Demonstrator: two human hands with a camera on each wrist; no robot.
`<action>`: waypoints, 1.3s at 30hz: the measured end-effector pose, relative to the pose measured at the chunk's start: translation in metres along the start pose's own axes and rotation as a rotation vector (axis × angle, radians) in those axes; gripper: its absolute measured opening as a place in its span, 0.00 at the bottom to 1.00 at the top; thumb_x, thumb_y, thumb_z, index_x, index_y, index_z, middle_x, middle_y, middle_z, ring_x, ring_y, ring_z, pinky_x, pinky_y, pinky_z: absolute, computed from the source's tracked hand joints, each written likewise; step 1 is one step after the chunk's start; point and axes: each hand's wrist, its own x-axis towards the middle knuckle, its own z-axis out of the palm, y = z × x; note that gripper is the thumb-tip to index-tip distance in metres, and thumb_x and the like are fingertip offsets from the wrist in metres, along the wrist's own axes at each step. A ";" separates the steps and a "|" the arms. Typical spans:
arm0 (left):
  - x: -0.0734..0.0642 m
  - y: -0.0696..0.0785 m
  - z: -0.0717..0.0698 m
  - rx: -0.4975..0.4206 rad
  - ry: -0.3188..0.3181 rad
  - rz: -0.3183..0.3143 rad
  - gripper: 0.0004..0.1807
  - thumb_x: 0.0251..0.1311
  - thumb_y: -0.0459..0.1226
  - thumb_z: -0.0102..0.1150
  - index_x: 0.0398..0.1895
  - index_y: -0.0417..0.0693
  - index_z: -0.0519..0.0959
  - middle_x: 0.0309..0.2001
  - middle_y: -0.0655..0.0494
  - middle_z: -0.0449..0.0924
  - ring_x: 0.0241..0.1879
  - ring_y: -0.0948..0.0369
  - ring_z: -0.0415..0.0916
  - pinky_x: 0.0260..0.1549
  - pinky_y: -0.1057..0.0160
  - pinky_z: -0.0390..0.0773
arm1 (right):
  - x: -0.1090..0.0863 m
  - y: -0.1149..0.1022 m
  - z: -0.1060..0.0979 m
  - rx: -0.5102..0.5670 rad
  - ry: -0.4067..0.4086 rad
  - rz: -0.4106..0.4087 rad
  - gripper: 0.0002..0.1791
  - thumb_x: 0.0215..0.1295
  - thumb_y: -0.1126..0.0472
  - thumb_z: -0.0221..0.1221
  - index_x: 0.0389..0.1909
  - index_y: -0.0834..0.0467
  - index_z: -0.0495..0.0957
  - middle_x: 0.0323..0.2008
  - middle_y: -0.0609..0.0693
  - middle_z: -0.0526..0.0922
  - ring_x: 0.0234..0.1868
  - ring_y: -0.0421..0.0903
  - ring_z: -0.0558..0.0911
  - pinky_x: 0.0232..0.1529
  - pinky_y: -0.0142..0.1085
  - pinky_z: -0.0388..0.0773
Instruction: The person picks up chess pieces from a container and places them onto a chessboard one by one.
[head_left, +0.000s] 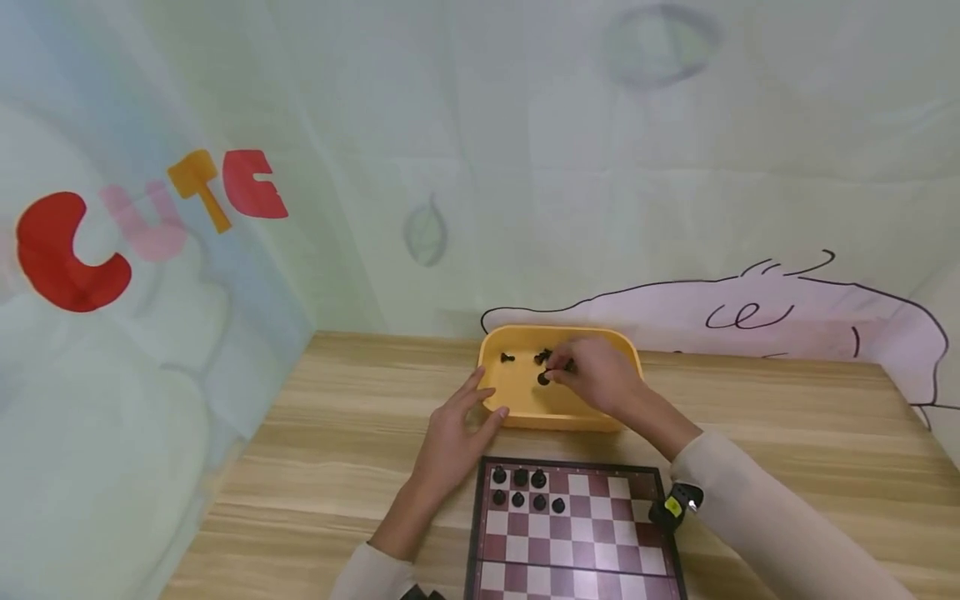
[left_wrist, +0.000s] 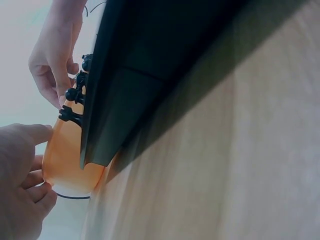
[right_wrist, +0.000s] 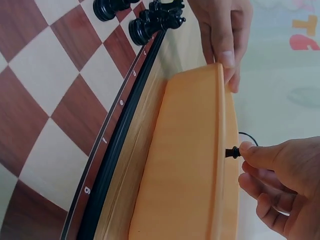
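Note:
My right hand [head_left: 596, 375] is over the yellow tray [head_left: 558, 422], pinching a black chess piece [right_wrist: 232, 152] between thumb and fingertips. At the tray's near left corner my left hand [head_left: 450, 437] holds the rim, thumb at the front and fingers along the left side. Inside the tray lie more black pieces, one toward the left [head_left: 507, 357] and some close to my right fingers, partly hidden by them. Nearer to me is a chessboard [head_left: 573, 554] of maroon and white squares. Black chess pieces [head_left: 538, 478] stand upright in two rows at its far left corner.
The wooden table [head_left: 300, 483] carries both board and tray. Behind it hangs a printed curtain [head_left: 360, 167] with coloured letters, close to the tray's far rim. My right forearm [head_left: 780, 508] crosses the board's far right corner.

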 end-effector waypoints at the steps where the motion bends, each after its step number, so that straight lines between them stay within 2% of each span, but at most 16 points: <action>1: 0.000 0.000 0.000 0.000 -0.002 -0.002 0.25 0.72 0.50 0.67 0.63 0.42 0.83 0.80 0.55 0.66 0.78 0.51 0.67 0.78 0.49 0.67 | -0.002 0.000 -0.001 0.001 0.003 -0.005 0.05 0.69 0.59 0.71 0.41 0.56 0.91 0.35 0.46 0.91 0.37 0.42 0.87 0.40 0.40 0.88; 15: 0.000 -0.001 -0.001 0.012 -0.001 0.007 0.25 0.72 0.50 0.66 0.63 0.44 0.83 0.80 0.54 0.66 0.78 0.51 0.67 0.77 0.49 0.68 | -0.026 -0.014 -0.014 -0.031 0.052 -0.083 0.03 0.67 0.57 0.73 0.37 0.53 0.90 0.34 0.43 0.89 0.32 0.38 0.82 0.32 0.33 0.82; 21: 0.001 -0.002 0.000 -0.002 -0.001 0.022 0.25 0.72 0.49 0.67 0.63 0.43 0.83 0.80 0.54 0.66 0.78 0.51 0.67 0.78 0.51 0.67 | -0.035 -0.017 -0.018 -0.017 0.064 -0.075 0.04 0.67 0.57 0.73 0.39 0.53 0.91 0.36 0.44 0.89 0.33 0.39 0.83 0.30 0.30 0.82; 26: 0.000 -0.003 -0.001 0.005 -0.002 0.010 0.25 0.72 0.50 0.67 0.63 0.43 0.83 0.80 0.54 0.65 0.78 0.51 0.67 0.78 0.49 0.67 | -0.041 -0.018 -0.019 -0.023 0.064 -0.089 0.04 0.67 0.58 0.73 0.39 0.53 0.91 0.37 0.44 0.89 0.33 0.38 0.83 0.30 0.29 0.81; 32: 0.001 -0.002 -0.001 -0.008 -0.003 0.010 0.26 0.72 0.50 0.66 0.63 0.42 0.83 0.80 0.53 0.65 0.78 0.50 0.66 0.78 0.48 0.66 | -0.050 -0.018 -0.021 -0.051 0.067 -0.097 0.04 0.67 0.57 0.74 0.38 0.52 0.91 0.34 0.42 0.88 0.30 0.36 0.79 0.28 0.29 0.78; 39: 0.000 -0.002 -0.001 -0.015 -0.010 0.012 0.26 0.72 0.50 0.67 0.64 0.42 0.82 0.81 0.54 0.64 0.78 0.50 0.66 0.78 0.48 0.66 | -0.059 -0.018 -0.023 -0.039 0.063 -0.072 0.03 0.66 0.56 0.74 0.37 0.50 0.91 0.34 0.41 0.89 0.30 0.34 0.80 0.28 0.28 0.78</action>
